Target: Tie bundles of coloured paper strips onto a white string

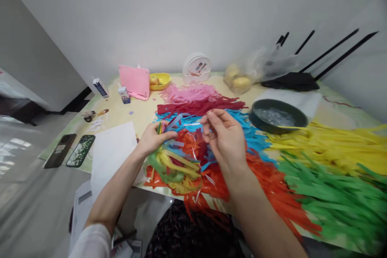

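My left hand [155, 139] is closed around one end of a bundle of mixed coloured strips [172, 165], whose yellow, green and blue tails hang loose below it. To its right, my right hand [225, 135] is raised with thumb and fingertips pinched together. A thin pale strand [192, 124] lies close to those fingertips, but I cannot make out whether it is in them. Beneath both hands spread piles of red-orange strips [266, 181] and blue strips [254, 133]. Behind these lie dark red strips [199, 105] and pink strips [193, 92].
Yellow strips [335, 145] and green strips [329, 197] cover the right side. A dark round bowl [254, 123] holds clear, shiny material. At left are two phones [80, 151], white paper [113, 149], small cartons [123, 94] and a pink tablet case [134, 82]. A wall stands behind.
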